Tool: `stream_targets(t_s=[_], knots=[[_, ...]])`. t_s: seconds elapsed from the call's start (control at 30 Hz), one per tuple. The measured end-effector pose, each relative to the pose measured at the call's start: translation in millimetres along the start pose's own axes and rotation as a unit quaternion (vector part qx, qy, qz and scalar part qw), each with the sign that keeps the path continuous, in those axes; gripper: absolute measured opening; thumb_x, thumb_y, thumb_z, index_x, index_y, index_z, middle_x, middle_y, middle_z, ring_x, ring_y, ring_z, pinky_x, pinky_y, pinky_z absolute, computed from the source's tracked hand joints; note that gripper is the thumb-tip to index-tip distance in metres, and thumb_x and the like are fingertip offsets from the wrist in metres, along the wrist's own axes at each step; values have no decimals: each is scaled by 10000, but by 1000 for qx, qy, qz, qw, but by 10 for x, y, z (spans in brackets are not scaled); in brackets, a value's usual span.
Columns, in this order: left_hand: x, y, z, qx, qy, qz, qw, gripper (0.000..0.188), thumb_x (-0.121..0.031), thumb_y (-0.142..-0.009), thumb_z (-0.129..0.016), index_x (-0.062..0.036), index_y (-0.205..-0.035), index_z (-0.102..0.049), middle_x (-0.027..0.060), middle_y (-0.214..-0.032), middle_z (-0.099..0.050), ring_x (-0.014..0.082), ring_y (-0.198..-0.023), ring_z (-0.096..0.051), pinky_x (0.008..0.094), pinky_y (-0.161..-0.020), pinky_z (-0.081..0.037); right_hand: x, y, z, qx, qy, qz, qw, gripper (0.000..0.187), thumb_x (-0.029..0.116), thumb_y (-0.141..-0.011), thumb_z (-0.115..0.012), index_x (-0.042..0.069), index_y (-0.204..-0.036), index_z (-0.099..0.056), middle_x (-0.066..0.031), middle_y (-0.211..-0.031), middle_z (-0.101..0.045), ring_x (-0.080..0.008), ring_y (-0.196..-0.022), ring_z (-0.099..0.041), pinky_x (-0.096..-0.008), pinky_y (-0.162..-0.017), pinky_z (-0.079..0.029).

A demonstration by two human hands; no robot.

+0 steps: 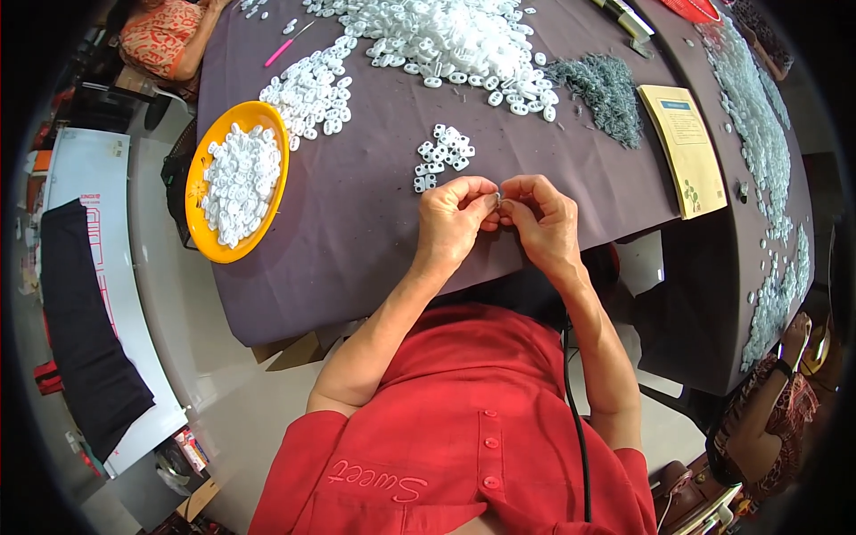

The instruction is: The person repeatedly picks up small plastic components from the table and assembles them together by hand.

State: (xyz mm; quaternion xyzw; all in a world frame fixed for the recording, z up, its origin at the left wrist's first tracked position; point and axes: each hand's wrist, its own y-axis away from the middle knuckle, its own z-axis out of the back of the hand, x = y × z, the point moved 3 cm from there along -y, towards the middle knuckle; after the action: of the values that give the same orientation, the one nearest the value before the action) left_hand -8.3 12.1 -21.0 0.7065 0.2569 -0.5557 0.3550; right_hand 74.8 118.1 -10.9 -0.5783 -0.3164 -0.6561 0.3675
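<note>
My left hand (453, 221) and my right hand (544, 227) meet over the near edge of the cloth-covered table. Both pinch with thumb and forefinger, tips together at a tiny piece mostly hidden by the fingers; I cannot make out its kind. Just beyond my left hand lies a small cluster of white two-holed plastic pieces (446, 149) whose holes look dark. A large heap of similar white pieces (450, 40) spreads at the far side. To the left, an orange oval bowl (278, 178) holds more of them.
A smaller white pile (308, 94) adjoins the bowl, with a pink-handled pick (279, 52) beyond. On the right are a dark grey pile of tiny bits (602, 94) and a tan booklet (685, 147). Pale pieces (758, 143) cover another table, where a person's arm (771, 401) shows.
</note>
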Motion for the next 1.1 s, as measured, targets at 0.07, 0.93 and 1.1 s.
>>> stream_targets(t_s=[0.07,0.93,1.1], knots=[[2,12,2,-1,-11,-7,1000,85,-28,-835,-597,24,-893,-633,44,-731,-637,86,-617,-605,211,-545,-523,37,3,-17,1,8,-1,1000,99,-67,-803,-547,-18,-887,-571,-35,-758,-615,-70,-670,-579,-203,-600,-483],[-62,36,10,-10,10,12,1000,69,-7,-828,-585,42,-861,-621,47,-712,-625,87,-589,-597,224,-534,-529,63,18,29,14,54,-32,998,54,-7,-819,-556,-4,-851,-600,-21,-688,-594,-64,-585,-546,-202,-535,-458],[-32,11,4,-8,14,8,1000,66,-4,-828,-583,40,-860,-622,47,-713,-625,85,-587,-594,225,-527,-527,48,-18,22,19,85,-16,996,52,19,-826,-550,11,-819,-601,-9,-626,-555,-54,-510,-499,-205,-462,-423]])
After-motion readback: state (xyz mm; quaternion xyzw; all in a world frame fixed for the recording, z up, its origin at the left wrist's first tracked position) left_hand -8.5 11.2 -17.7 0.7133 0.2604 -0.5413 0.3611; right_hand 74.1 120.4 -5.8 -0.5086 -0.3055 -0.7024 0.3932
